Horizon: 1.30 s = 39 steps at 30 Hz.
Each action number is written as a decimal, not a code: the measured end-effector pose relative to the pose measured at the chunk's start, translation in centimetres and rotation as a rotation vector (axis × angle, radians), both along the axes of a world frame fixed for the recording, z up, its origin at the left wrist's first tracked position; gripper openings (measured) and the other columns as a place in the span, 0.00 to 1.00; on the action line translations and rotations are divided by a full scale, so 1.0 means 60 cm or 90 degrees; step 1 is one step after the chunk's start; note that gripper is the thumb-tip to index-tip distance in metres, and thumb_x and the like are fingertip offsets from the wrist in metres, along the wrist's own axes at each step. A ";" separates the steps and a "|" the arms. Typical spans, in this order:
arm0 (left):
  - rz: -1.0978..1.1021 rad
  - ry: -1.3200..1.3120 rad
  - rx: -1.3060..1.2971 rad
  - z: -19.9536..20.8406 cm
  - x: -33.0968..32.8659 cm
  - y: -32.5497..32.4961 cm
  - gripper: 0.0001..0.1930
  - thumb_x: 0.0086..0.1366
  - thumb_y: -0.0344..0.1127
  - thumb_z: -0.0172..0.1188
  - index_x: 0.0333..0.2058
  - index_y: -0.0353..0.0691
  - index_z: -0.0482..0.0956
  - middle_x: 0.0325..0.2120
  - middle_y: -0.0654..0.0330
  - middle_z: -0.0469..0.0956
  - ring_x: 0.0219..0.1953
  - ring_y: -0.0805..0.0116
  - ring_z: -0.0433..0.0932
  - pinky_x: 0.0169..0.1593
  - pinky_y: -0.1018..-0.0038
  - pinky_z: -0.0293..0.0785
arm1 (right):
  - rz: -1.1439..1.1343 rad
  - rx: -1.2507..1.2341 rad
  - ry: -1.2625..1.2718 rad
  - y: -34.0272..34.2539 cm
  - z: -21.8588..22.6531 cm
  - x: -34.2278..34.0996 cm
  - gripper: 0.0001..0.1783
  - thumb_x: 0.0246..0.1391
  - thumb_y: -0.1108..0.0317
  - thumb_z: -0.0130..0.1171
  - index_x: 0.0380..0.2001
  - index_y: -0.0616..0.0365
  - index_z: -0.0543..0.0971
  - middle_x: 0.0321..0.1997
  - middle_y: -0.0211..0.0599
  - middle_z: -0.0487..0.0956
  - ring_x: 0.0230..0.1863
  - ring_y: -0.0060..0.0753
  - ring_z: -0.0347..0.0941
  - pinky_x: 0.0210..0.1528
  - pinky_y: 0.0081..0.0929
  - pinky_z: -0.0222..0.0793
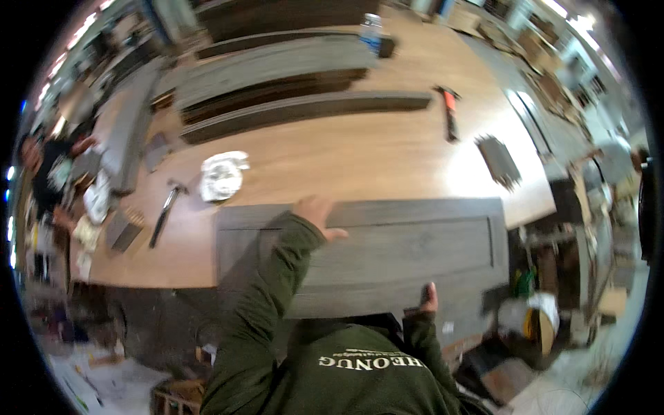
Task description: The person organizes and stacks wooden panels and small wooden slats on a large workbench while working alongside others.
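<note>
Head view: grey rectangular recessed wooden panel at five o'clock on the tan surface; left hand, thumb spread wide, at its eleven; right hand at its four, grip I can't tell. Even support at both edges seems wise.

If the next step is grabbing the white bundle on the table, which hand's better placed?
Left, probably. The left hand is at the far edge of the grey panel, nearer the white bundle. The right hand is by the near edge, farther right.
</note>
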<state>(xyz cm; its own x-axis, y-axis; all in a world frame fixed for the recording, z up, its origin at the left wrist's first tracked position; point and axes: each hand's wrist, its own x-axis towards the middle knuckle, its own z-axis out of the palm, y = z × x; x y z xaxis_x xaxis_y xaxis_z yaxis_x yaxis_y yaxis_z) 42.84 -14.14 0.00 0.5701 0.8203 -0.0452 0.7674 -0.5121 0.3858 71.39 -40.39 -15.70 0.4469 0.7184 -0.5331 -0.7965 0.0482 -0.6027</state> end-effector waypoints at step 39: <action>0.083 0.064 0.300 0.300 -0.027 -0.053 0.26 0.30 0.50 0.71 0.28 0.43 0.75 0.24 0.58 0.74 0.25 0.58 0.73 0.28 0.65 0.66 | -0.092 0.205 -0.622 0.358 0.242 0.508 0.27 0.50 0.57 0.56 0.48 0.62 0.64 0.40 0.38 0.71 0.39 0.29 0.68 0.41 0.25 0.67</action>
<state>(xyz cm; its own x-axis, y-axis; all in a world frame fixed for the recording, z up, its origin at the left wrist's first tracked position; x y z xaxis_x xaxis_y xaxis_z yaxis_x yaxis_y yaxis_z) 41.22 -17.33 17.98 0.4730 0.8292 0.2979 0.8583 -0.5100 0.0567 101.85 -18.94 -1.18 0.6744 0.6674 0.3157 0.0590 0.3775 -0.9241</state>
